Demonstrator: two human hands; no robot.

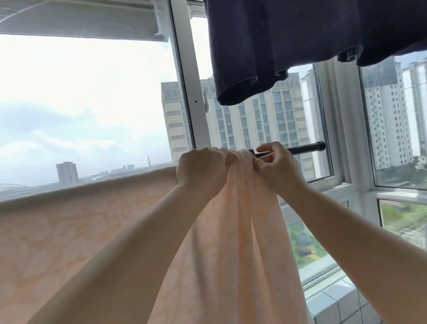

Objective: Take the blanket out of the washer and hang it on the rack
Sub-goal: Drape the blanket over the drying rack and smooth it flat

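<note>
A pale peach blanket (pixel 61 235) hangs over a black rack rod (pixel 300 148) that runs across the window. To the left the blanket lies spread flat along the rod; at the centre it is bunched into folds. My left hand (pixel 203 172) grips the bunched top edge at the rod. Just to its right, my right hand (pixel 276 165) pinches the blanket's right-hand folds, with its fingers curled at the rod. The rod's right end is bare. The washer is out of view.
A dark navy cloth (pixel 311 28) hangs from above at the upper right, close over the rod. White window frames (pixel 189 87) stand right behind the rod. A white tiled ledge (pixel 338 305) sits at the lower right.
</note>
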